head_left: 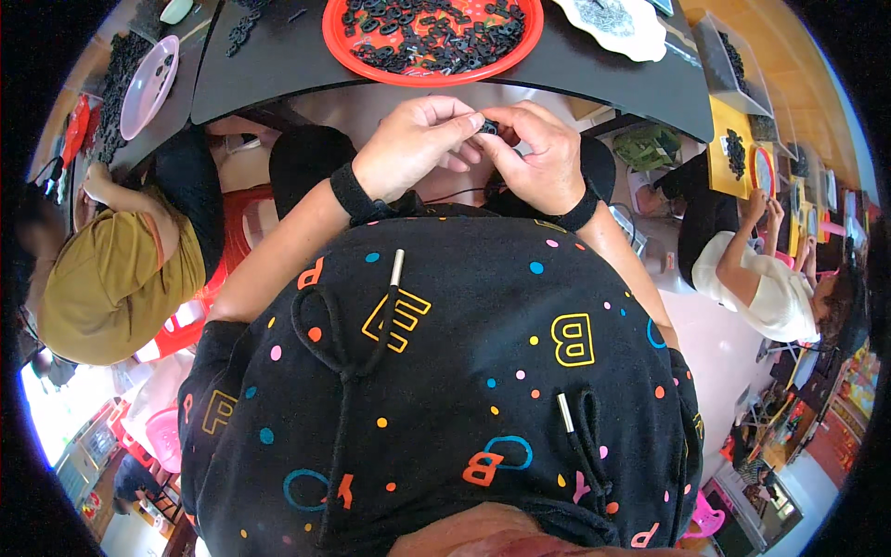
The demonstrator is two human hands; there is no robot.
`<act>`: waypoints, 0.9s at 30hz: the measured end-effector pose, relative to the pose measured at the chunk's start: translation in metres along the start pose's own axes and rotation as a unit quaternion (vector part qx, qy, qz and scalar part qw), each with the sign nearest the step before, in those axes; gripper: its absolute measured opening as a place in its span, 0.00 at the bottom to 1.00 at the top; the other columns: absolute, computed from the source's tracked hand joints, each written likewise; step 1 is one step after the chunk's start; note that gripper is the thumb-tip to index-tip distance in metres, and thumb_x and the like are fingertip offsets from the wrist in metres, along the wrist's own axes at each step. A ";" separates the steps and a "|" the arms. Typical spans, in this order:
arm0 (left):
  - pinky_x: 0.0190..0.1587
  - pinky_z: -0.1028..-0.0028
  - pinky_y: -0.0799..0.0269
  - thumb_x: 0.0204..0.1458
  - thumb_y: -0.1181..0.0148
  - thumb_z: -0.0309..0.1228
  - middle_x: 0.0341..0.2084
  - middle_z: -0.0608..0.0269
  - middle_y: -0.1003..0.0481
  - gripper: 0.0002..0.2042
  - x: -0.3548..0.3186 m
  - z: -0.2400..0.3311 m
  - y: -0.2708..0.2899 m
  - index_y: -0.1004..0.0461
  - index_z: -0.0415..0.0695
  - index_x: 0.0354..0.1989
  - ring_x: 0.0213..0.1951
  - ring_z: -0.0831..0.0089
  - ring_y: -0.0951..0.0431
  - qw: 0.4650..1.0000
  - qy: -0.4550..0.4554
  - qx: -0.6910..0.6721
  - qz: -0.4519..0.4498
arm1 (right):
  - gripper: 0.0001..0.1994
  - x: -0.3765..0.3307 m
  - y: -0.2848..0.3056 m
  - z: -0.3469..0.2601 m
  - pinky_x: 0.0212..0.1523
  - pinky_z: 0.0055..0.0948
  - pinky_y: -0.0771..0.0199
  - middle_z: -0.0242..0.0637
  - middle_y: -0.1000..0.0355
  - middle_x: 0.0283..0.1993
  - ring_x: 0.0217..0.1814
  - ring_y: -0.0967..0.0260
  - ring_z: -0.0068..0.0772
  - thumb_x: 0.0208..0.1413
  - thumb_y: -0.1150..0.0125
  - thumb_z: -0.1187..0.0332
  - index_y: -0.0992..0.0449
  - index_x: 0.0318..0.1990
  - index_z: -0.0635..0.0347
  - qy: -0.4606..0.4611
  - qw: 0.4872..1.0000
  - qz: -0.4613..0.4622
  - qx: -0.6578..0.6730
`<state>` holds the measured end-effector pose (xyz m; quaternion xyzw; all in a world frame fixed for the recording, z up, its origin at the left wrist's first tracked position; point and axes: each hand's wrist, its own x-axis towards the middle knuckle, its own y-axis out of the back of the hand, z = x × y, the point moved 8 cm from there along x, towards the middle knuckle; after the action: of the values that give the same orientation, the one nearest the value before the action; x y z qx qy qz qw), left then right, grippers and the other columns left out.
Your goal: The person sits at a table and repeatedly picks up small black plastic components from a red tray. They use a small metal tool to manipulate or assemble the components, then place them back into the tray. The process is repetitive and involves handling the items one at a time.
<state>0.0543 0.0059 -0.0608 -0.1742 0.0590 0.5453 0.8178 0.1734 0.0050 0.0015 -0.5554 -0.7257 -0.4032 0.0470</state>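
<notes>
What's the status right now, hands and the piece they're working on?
Left hand and right hand both pinching a small black part together, above the lap. Red tray of black parts on the table ahead. Nothing between.

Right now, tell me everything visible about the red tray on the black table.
The red tray is round with a low raised rim, and looks like glossy plastic. It lies flat on the black table, near its front edge, its top cut off by the picture's edge. A heap of small black parts covers most of its floor. Neither hand touches it: the left hand and right hand meet below the table edge.
</notes>
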 end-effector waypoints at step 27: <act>0.34 0.82 0.30 0.58 0.50 0.33 0.28 0.65 0.25 0.10 -0.001 0.002 -0.004 0.28 0.39 0.36 0.29 0.82 0.27 0.999 -0.012 0.039 0.005 | 0.07 -0.001 0.000 -0.001 0.25 0.30 0.29 0.39 0.29 0.24 0.24 0.30 0.39 0.42 0.36 0.70 0.25 0.30 0.61 0.008 1.000 -0.006 -0.021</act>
<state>0.0573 0.0049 -0.0575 -0.1351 0.0715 0.5486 0.8220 0.1731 0.0036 0.0017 -0.5490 -0.7196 -0.4234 0.0387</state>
